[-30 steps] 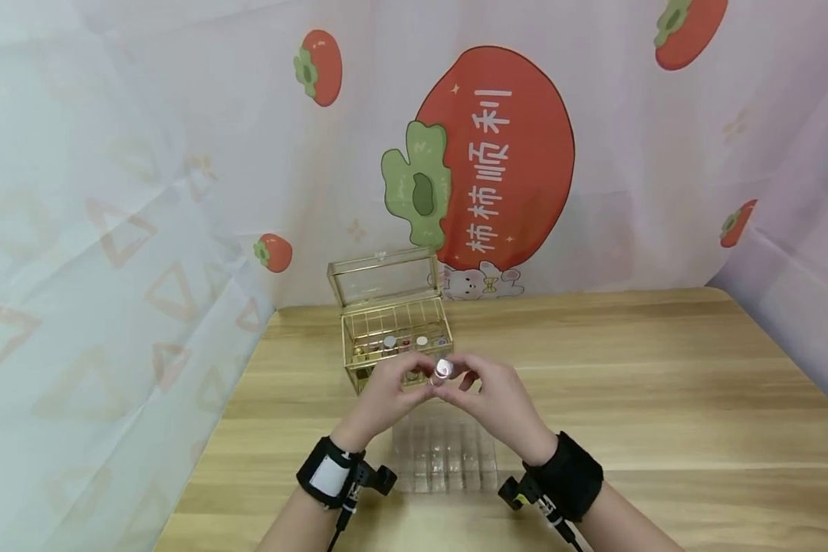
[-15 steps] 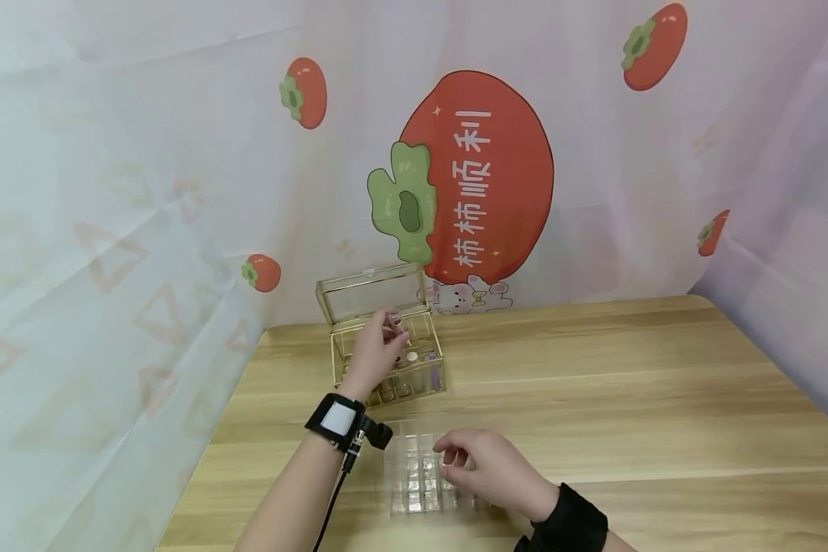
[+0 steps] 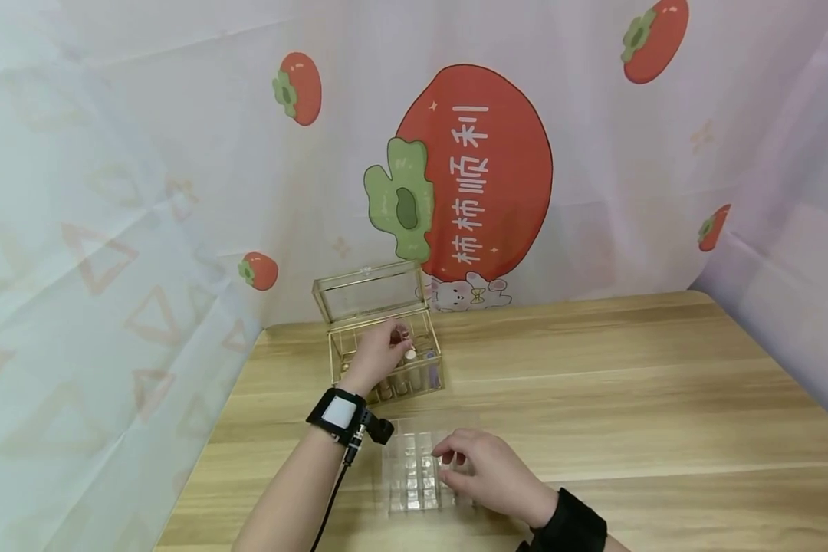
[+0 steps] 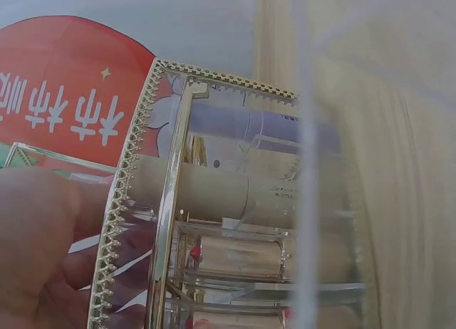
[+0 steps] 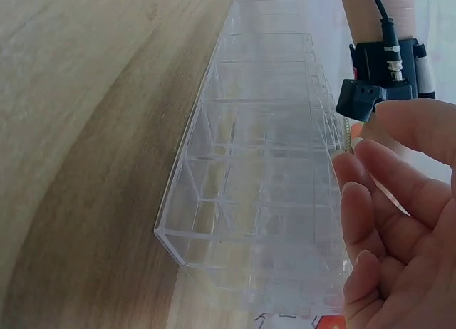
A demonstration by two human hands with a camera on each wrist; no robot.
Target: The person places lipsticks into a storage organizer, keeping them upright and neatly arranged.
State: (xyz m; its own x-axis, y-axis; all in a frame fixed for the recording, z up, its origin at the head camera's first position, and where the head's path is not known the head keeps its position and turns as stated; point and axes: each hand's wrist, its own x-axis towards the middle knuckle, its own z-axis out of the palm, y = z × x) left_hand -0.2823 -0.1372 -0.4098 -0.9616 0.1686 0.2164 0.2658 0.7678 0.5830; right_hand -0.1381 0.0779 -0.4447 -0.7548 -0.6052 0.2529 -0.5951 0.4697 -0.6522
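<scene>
My left hand (image 3: 372, 357) reaches into a gold-framed glass box (image 4: 169, 201) at the back left, its hinged lid (image 3: 369, 297) raised. Thumb and fingers pinch a small pinkish, shiny-capped lipstick (image 3: 403, 334) over the divided inside; the hand covers much of it. Through the glass, the left wrist view shows a purple tube (image 4: 235, 126), a beige tube (image 4: 214, 190) and clear-cased lipsticks (image 4: 239, 256) in separate slots. My right hand (image 3: 493, 477) holds nothing, fingers loosely bent, beside and above a clear acrylic organizer (image 5: 206, 158) with several compartments.
The wooden table (image 3: 614, 399) reaches back to a cloth backdrop (image 3: 593, 153) printed with persimmons. A cable (image 3: 327, 491) trails from the left wrist camera (image 3: 379, 429) along the forearm. The organizer stands in front of the glass box.
One second ago both hands held the lipstick together above the organizer. Since then the left hand has carried it into the glass box and lowered it slightly; the right hand let go and drew down.
</scene>
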